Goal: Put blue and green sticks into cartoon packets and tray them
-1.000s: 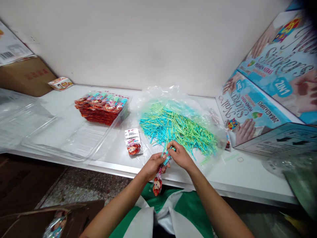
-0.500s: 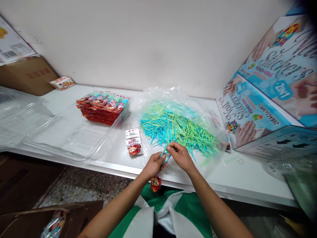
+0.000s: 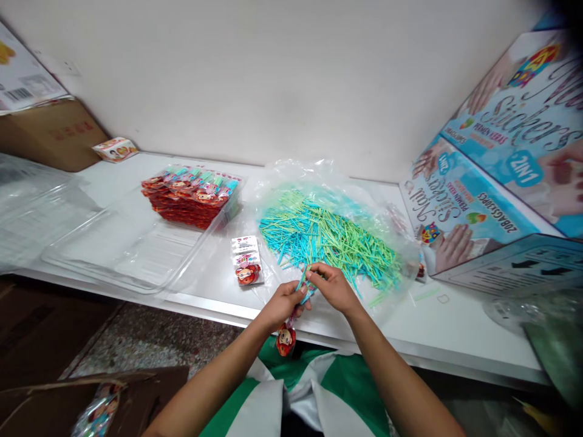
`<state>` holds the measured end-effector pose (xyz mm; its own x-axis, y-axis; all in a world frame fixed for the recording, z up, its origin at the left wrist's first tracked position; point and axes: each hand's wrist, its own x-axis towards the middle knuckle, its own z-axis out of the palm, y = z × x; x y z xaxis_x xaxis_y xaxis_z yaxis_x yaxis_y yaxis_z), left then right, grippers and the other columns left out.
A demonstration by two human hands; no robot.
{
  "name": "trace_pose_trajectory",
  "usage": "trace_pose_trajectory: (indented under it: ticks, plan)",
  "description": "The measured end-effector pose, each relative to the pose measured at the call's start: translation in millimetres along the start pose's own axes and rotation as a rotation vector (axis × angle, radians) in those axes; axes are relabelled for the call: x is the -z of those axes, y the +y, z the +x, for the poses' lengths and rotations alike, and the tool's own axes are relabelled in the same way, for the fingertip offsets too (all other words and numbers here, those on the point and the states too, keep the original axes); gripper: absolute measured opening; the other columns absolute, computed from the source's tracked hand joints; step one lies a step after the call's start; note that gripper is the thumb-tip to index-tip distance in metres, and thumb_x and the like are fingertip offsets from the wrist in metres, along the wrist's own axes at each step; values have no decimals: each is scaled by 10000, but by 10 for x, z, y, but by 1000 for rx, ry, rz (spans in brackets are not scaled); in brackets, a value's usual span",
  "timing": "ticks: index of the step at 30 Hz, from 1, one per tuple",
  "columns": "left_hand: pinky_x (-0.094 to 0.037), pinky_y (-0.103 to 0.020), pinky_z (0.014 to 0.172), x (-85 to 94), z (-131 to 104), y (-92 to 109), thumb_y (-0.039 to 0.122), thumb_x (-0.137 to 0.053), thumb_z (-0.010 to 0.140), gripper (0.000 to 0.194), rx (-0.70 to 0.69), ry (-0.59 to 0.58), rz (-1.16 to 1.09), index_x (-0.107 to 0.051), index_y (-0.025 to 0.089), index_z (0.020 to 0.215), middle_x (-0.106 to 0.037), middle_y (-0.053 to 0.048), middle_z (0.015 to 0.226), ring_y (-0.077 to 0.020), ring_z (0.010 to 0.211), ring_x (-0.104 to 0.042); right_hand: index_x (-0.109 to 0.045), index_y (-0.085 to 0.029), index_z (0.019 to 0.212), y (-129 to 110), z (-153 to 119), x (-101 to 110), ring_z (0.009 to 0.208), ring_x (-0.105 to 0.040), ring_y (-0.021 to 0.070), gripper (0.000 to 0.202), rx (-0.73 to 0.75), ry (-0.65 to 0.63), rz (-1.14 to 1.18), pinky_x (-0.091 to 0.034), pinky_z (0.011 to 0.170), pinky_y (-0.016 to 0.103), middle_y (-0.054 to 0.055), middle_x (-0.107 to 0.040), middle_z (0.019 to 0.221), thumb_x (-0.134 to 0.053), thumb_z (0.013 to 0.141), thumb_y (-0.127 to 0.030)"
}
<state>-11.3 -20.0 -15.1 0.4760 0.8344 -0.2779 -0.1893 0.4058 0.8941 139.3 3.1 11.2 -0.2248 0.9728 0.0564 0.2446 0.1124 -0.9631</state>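
My left hand is closed on a small packet with a red-haired cartoon figure, which hangs below the fingers at the table's front edge. Thin blue and green sticks show between my two hands. My right hand pinches at the upper end of these sticks, its fingertips close to the left thumb. Just beyond the hands, a heap of blue and green sticks lies on a clear plastic bag. Left of them is a small stack of printed cards.
A clear tray holds stacked red packets at the left, beside an open clear plastic lid. Large blue printed boxes stand at the right. A brown carton is at the far left, another carton below the table.
Both hands stay almost in place, with small finger movements at the sticks. The hanging packet has tilted slightly. The view has shifted a little.
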Motion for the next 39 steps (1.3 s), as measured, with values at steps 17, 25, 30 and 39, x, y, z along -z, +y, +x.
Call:
trace_pose_trajectory:
  ticks: [17, 25, 30, 39]
  plan:
    - [-314, -188, 433, 39, 46, -7, 486, -482, 801, 343, -115, -9, 106, -497, 143, 802, -592, -26, 696, -65, 456, -440, -612, -182, 840, -158, 184, 34, 702, -560, 149, 209, 53, 204, 102, -453, 688, 284, 17, -598, 728, -541, 794, -373]
    - [-371, -199, 478, 79, 60, -6, 463, -503, 799, 323, -139, -10, 154, -497, 143, 840, -599, -35, 733, -85, 509, -502, -609, -201, 1022, -231, 143, 9, 776, -577, 160, 275, 94, 207, 37, -458, 752, 305, 25, -602, 800, -549, 799, -350]
    - [-384, -206, 504, 115, 53, 9, 463, -508, 796, 326, -143, -35, 153, -499, 140, 842, -604, -38, 745, -95, 538, -527, -580, -226, 1098, -220, 118, 24, 768, -574, 152, 315, 130, 195, -1, -454, 760, 307, 2, -558, 752, -543, 806, -337]
    - [-375, -201, 477, 128, 97, 60, 510, -492, 785, 370, -98, -27, 134, -505, 142, 808, -603, -34, 749, -87, 521, -515, -534, -222, 1159, 83, 378, 197, 886, -584, 195, 393, 99, 291, -99, -453, 810, 372, 75, -615, 1019, -526, 811, -406]
